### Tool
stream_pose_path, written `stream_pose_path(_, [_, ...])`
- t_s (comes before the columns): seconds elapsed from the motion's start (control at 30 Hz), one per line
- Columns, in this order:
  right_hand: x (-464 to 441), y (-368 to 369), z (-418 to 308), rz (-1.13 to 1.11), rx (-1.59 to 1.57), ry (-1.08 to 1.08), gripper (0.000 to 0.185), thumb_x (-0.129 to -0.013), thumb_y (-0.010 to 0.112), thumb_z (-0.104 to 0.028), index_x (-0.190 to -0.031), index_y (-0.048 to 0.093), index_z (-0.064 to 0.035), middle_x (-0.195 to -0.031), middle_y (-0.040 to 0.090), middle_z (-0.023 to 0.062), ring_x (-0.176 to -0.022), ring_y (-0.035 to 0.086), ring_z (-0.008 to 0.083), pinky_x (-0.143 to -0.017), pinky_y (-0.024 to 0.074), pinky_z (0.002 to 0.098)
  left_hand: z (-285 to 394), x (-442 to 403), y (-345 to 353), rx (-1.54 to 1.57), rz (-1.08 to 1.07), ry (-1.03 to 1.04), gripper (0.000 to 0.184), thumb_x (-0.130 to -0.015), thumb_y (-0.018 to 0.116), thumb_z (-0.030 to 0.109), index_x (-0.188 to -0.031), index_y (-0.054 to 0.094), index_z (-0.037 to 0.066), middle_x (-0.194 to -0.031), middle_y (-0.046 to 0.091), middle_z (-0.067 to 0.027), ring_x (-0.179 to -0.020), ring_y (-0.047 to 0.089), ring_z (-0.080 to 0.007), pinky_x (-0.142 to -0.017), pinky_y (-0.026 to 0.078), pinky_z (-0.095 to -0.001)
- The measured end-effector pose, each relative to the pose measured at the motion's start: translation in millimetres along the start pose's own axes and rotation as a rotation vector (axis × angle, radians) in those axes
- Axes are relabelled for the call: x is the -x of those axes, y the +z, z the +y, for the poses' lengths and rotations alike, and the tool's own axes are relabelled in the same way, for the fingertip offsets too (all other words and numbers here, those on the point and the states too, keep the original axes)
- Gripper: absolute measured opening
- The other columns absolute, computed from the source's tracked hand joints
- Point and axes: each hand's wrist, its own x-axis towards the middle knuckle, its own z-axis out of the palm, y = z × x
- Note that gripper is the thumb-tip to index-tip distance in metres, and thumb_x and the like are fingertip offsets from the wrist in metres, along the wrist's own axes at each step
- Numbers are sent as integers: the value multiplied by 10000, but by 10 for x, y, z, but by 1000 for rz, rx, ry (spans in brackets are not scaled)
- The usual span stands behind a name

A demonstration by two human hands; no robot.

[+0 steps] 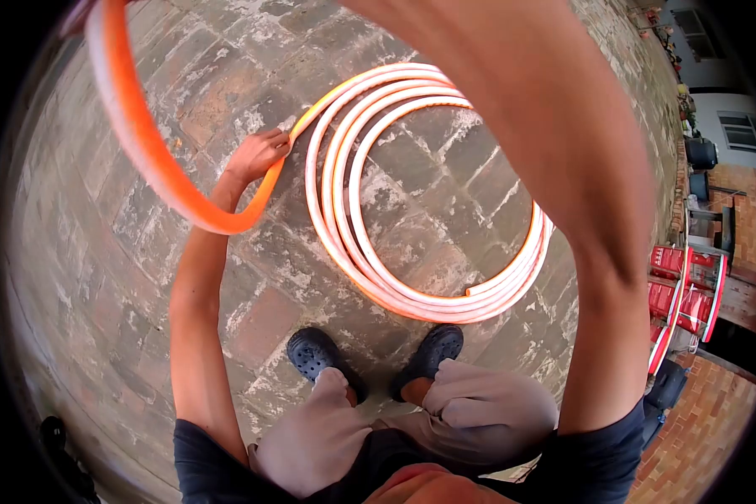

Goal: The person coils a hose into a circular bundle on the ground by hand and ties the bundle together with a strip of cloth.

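Observation:
My left hand (262, 154) is closed around an orange hose (386, 290), just left of its coil. The coil lies in several loops on the paving in front of my feet, with a cut end at its lower inner side. From my left hand the hose bends down, crosses over my left forearm and rises to the top left corner. My right arm reaches up over the coil's right side and leaves the frame at the top. A dim, blurred patch like fingers (74, 18) meets the hose at the top left; its grip cannot be made out.
Worn stone paving (265, 323) surrounds the coil. My dark clogs (315, 353) stand just below it. At the right are red and white stacked items (682, 290), dark containers (701, 153), a brick-paved area (689, 437) and a white wall with windows.

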Motion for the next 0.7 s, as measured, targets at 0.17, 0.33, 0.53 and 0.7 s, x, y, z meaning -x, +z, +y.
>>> stream_pose_path(0.17, [-35, 750, 741, -88, 44, 29, 164, -1104, 472, -170, -1091, 405, -21, -789, 490, 53, -625, 525, 187, -617, 501, 382, 492, -176, -740, 384, -74, -426, 178, -936, 658, 237, -939, 702, 65, -1013, 694, -122, -970, 687, -320, -779, 558, -446])
stream_pose_path(0.33, [665, 965, 1295, -68, 335, 50, 287, -1068, 546, -162, -1218, 407, 39, -830, 560, 97, -628, 616, 227, -602, 546, 417, -34, -172, -114, 129, 400, -566, 299, -980, 743, 352, -987, 745, 53, -905, 717, -171, -754, 691, -430, -661, 533, -513])
stream_pose_path(0.53, [2459, 583, 1775, -90, 720, 314, 274, -1102, 588, -301, -1163, 475, -59, -912, 570, 110, -850, 581, 301, -803, 472, 472, -144, -313, -65, 64, 239, -867, 341, -954, 762, 419, -916, 714, 83, -865, 718, -170, -759, 713, -419, -657, 541, -524])
stream_pose_path(0.7, [3252, 574, 1767, 186, 668, 289, 170, -1069, 614, -205, -1062, 535, -55, -914, 576, 124, -872, 577, 296, -816, 470, 438, -87, -352, -78, -168, 245, -666, 253, -975, 721, 309, -948, 632, 74, -1050, 729, -137, -949, 715, -352, -766, 558, -488])
